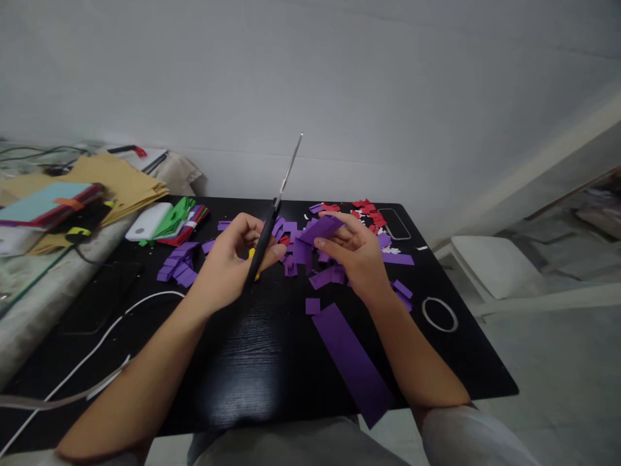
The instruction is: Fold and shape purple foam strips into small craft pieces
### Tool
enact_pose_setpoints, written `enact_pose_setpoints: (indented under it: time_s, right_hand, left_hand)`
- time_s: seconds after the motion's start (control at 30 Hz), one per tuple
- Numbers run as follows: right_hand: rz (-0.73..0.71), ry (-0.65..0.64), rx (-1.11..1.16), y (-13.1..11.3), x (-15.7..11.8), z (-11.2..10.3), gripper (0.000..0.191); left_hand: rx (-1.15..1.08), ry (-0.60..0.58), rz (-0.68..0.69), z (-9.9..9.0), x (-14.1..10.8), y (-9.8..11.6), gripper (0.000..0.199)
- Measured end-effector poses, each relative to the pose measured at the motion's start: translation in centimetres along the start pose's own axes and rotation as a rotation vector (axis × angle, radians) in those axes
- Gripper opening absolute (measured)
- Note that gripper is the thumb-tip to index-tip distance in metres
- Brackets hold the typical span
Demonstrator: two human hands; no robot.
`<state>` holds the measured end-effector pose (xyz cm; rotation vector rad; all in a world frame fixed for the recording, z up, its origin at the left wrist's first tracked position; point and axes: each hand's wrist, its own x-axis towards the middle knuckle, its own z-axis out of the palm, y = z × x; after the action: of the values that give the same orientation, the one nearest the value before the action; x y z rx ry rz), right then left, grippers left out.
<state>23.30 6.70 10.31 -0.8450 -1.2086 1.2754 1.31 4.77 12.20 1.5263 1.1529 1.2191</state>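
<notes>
My left hand (242, 259) is closed on a black-handled tool with a thin metal blade, which looks like a pair of scissors (268, 234); the blade points up and away. To its right, my right hand (356, 255) pinches folded purple paper (315, 234) between thumb and fingers. Small purple pieces lie on the black table (242, 375) beneath both hands. A long purple strip (353, 362) slants toward the near edge, with a small purple square (313, 306) at its far end. Something yellow (252, 254) shows behind my left hand.
Cut purple pieces (178, 264) and a green, red and purple paper stack (180, 220) lie left. Red scraps (369, 212) are at the back right, near a clear rectangular frame (394, 223). A ring (439, 314) sits right. A white cable (104, 333) crosses the left side.
</notes>
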Motion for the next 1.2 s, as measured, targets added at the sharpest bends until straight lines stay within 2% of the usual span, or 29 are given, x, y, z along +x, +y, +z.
enact_pose_setpoints:
  time_s: [0.23,0.37,0.57,0.73,0.93,1.1,1.2]
  right_hand:
    - [-0.017,-0.031,-0.07,-0.3,-0.1,0.1,0.027]
    - [-0.039,-0.026,-0.089,-0.3,-0.2,0.1,0.021]
    - [-0.05,0.042,-0.09,-0.3,-0.3,0.1,0.041]
    - [-0.047,-0.015,-0.067,-0.2,0.1,-0.8,0.02]
    - [0.011,0.035,-0.007,0.2,0.8,-1.6,0.034]
    - [0.037,0.084,-0.02,-0.3,0.6,-1.4,0.032]
    - [0.026,0.067,-0.028,-0.5,0.5,-1.4,0.03]
  left_hand:
    - [0.014,-0.01,0.008,0.3,0.1,-0.1,0.039]
    - [-0.001,-0.028,-0.012,0.2,0.2,-0.3,0.041]
    - [0.099,-0.067,0.032,-0.7,0.2,-0.8,0.039]
    - [0.342,-0.13,0.069,-3.1,0.4,-0.4,0.041]
    - [0.558,-0.154,0.041,-4.9,0.2,1.0,0.037]
    - [0.641,-0.285,0.03,-5.6,-0.1,0.9,0.022]
    - [0.688,-0.314,0.062,-5.6,0.1,0.5,0.022]
